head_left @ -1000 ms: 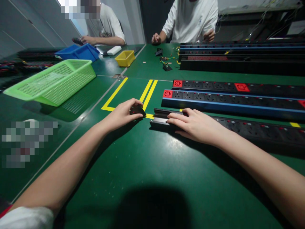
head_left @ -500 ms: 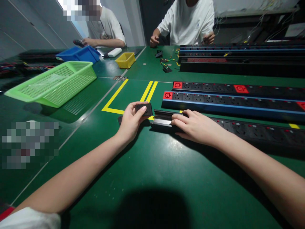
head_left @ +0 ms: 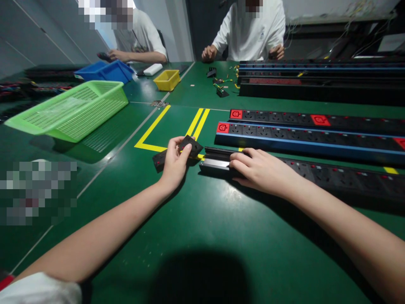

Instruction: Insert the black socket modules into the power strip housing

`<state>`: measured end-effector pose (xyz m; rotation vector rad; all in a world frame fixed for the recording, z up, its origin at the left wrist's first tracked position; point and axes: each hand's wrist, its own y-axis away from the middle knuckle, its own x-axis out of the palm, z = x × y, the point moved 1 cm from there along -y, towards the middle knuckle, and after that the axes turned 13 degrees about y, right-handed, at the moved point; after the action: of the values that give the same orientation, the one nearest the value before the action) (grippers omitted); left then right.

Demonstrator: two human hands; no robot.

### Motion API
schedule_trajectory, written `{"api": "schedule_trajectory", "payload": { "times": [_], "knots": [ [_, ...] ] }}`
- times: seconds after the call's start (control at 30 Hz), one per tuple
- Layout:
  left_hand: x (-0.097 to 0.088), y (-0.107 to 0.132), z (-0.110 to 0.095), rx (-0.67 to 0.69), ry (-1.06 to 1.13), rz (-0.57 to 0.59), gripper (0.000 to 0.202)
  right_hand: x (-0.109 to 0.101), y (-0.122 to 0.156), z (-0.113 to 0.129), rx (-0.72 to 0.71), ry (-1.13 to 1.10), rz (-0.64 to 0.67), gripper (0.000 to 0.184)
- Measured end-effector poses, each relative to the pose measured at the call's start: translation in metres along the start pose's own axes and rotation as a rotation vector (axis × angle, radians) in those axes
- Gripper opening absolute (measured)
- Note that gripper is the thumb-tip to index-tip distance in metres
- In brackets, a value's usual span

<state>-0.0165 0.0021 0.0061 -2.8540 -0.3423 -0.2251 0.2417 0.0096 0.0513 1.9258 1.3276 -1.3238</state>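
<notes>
My left hand [head_left: 176,160] is closed on a small black socket module [head_left: 193,146], thumb on top, with one corner pointing towards the power strip's near end. Another dark block [head_left: 159,162] shows on the left side of that hand; whether it touches the fingers I cannot tell. Just right of the module lies a long black power strip [head_left: 332,179], whose left end is a bare metal channel [head_left: 217,162]. My right hand [head_left: 253,169] curls its fingers over this channel and grips it. A small gap separates module and channel.
Behind lie a blue-edged power strip [head_left: 284,141] and a black one [head_left: 278,117] with red sockets. More strips [head_left: 316,88] are stacked further back. At left stand a green basket [head_left: 76,126], a blue bin [head_left: 104,72] and a yellow tray [head_left: 167,81]. Two people sit opposite.
The module in my left hand has turned, so its corner now points right. More of the dark block beside that hand shows. My right hand stays on the channel, barely shifted.
</notes>
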Motion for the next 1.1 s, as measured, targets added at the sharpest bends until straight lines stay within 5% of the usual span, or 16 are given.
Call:
{"api": "schedule_trajectory", "payload": {
  "times": [0.73, 1.1],
  "knots": [
    [0.007, -0.007, -0.002, -0.237, 0.022, 0.046, 0.039, 0.001, -0.001, 0.000, -0.002, 0.026, -0.028, 0.021],
    [0.015, 0.003, 0.006, -0.096, -0.331, 0.091, 0.041, -0.001, -0.001, 0.001, -0.003, 0.023, -0.011, 0.021]
  ]
}}
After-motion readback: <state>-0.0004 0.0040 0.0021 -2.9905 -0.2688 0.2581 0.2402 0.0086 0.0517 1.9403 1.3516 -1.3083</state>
